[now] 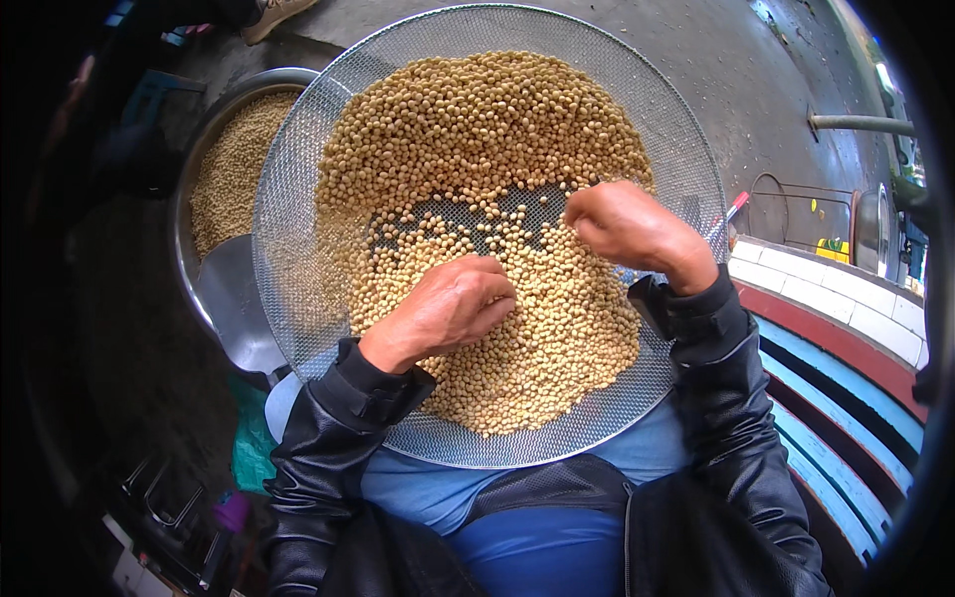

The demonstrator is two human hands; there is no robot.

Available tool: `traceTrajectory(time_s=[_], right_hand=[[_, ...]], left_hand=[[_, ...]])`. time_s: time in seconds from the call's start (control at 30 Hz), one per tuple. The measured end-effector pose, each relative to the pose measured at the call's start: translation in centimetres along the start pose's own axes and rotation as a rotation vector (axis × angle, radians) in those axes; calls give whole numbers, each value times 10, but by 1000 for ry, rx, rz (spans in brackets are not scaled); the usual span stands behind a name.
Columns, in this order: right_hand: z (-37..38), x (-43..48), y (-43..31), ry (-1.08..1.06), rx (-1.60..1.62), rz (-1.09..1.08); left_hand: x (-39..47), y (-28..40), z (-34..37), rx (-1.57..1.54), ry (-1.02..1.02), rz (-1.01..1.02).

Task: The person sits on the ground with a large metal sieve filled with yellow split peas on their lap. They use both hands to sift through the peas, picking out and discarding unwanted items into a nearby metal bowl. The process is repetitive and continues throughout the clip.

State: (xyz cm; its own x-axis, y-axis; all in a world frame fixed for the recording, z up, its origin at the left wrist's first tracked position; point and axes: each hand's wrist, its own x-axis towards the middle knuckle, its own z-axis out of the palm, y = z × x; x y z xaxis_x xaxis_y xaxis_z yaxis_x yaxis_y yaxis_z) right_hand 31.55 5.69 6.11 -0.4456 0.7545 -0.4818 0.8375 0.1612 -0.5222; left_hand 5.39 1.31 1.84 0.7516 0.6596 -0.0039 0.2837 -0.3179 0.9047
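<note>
A large round wire-mesh sieve (pixel 477 455) rests over my lap, with many pale dried soybeans (pixel 485 119) lying in it. They form a thick heap on the far side and a looser spread nearer me, with bare mesh showing between. My left hand (pixel 455 310), palm down with curled fingers, is on the near spread of beans. At the inner edge of the far heap, on the right, is my right hand (pixel 623 224), its fingers bent down among beans. Whether either hand pinches a bean is hidden by the fingers.
Left of the sieve, partly under it, stands a metal basin (pixel 183 216) of beans with a metal scoop (pixel 239 298). A blue slatted bench (pixel 828 418) and a white-tiled ledge (pixel 828 287) are on the right. Another person's shoe (pixel 276 16) shows at the upper left.
</note>
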Motion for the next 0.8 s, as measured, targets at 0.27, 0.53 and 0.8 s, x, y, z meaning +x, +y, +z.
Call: traceTrajectory(time_s=[0.27, 0.53, 0.8], right_hand=[[-29, -18, 24, 65, -6, 551], [16, 14, 14, 324, -27, 176], [20, 24, 8, 377, 80, 78]], left_hand=[[-37, -17, -63, 803, 448, -611], [-26, -30, -51, 655, 545, -498], [-1, -28, -38, 175, 479, -419]])
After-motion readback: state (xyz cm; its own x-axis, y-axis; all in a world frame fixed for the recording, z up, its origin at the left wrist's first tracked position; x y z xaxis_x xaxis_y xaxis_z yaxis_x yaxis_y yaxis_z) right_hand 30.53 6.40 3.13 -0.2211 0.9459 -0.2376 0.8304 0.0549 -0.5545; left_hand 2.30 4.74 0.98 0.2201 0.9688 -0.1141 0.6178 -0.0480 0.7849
